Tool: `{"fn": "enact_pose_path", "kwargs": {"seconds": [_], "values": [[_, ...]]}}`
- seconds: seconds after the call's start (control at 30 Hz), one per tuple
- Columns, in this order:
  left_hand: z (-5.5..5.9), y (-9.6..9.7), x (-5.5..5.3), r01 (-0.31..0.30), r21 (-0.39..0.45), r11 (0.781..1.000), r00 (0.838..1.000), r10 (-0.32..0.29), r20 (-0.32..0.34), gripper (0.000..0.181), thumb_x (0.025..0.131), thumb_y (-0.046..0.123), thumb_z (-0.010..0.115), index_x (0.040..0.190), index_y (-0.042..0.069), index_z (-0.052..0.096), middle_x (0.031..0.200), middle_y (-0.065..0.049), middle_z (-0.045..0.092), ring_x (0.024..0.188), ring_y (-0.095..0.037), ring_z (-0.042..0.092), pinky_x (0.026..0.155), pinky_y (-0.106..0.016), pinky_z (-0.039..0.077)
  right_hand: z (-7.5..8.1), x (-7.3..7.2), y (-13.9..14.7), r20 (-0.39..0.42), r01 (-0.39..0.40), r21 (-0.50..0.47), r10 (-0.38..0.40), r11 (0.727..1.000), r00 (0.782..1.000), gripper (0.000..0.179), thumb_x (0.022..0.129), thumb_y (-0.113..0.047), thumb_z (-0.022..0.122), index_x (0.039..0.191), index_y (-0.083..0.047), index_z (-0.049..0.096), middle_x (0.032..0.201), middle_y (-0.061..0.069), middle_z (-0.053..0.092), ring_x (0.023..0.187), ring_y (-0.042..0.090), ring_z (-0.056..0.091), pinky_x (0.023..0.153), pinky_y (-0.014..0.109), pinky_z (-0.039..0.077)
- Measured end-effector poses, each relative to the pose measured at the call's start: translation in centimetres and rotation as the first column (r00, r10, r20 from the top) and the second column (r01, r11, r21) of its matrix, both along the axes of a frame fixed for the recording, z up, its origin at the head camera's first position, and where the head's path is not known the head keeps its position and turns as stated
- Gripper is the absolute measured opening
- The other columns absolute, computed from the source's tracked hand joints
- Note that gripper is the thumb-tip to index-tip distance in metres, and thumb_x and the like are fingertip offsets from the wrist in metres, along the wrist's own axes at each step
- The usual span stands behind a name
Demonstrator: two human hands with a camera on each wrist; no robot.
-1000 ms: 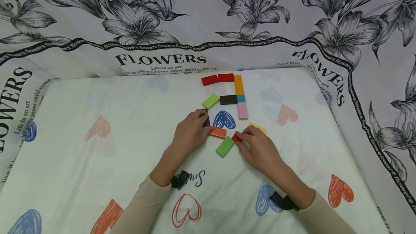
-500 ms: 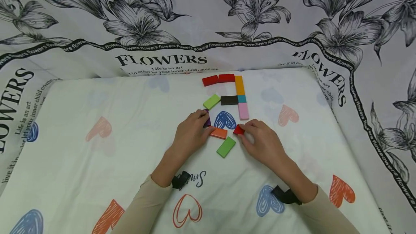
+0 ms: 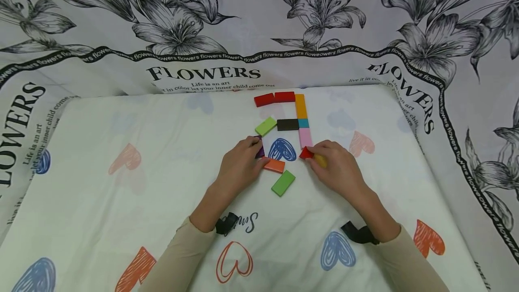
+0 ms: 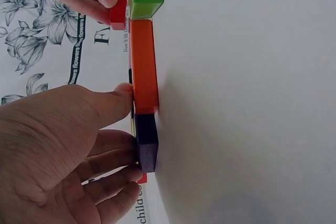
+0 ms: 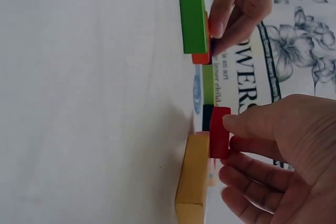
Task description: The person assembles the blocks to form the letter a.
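My right hand (image 3: 338, 166) pinches a small red block (image 5: 219, 132) between thumb and fingers, beside the lower end of the pink block (image 3: 306, 138). A yellow block (image 5: 191, 177) stands close by the red one in the right wrist view; the hand partly covers it in the head view. On the left, my left hand (image 3: 239, 163) touches two blocks. Its fingertips rest against the purple block (image 4: 147, 142) and its thumb lies at the orange block (image 4: 144, 66). Just below the orange one sits a green block (image 3: 283, 183), untouched.
Further back, a light green block (image 3: 266, 126), a black block (image 3: 287, 125), a teal block (image 3: 303, 123) and an orange-yellow block (image 3: 301, 106) join up. Two red blocks (image 3: 284, 97) lie at the top. Everything rests on a white cloth (image 3: 182, 157) printed with hearts.
My right hand has moved up and slightly right with the red block, from the green block's corner to the pink block's end. The left hand stays at the purple and orange blocks.
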State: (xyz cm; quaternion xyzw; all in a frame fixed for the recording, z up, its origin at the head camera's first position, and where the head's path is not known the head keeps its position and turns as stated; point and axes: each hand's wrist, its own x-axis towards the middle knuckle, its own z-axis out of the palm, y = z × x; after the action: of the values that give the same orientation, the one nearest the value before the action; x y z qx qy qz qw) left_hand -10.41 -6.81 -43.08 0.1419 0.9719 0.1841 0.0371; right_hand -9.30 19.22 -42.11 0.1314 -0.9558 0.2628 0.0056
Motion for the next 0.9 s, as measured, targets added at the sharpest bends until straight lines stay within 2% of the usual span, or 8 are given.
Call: {"fn": "enact_pose_path", "kwargs": {"seconds": [0.37,0.9], "values": [[0.13,-0.02,-0.07,-0.005,0.011,1.000,1.000,0.004,0.009,0.058,0.096,0.038,0.078,0.144,0.008,0.066,0.148,-0.011,0.063,0.138,-0.028,0.062,0.110,-0.041,0.057,-0.77,-0.27,0.03,0.017,-0.015,-0.011,0.016,1.000,1.000,0.037,0.093,-0.016,0.082,0.128,-0.006,0.077,0.118,0.015,0.077,0.109,0.033,0.071,0.089,0.049,0.064],[0.14,-0.10,-0.12,0.005,0.014,1.000,1.000,-0.005,0.008,0.056,0.097,0.035,0.078,0.143,0.007,0.066,0.148,-0.011,0.063,0.138,-0.028,0.062,0.110,-0.042,0.057,-0.71,-0.21,-0.15,0.030,0.009,0.026,-0.010,1.000,0.999,0.036,0.092,-0.016,0.081,0.126,-0.005,0.077,0.116,0.015,0.076,0.107,0.032,0.070,0.088,0.048,0.064]]}}
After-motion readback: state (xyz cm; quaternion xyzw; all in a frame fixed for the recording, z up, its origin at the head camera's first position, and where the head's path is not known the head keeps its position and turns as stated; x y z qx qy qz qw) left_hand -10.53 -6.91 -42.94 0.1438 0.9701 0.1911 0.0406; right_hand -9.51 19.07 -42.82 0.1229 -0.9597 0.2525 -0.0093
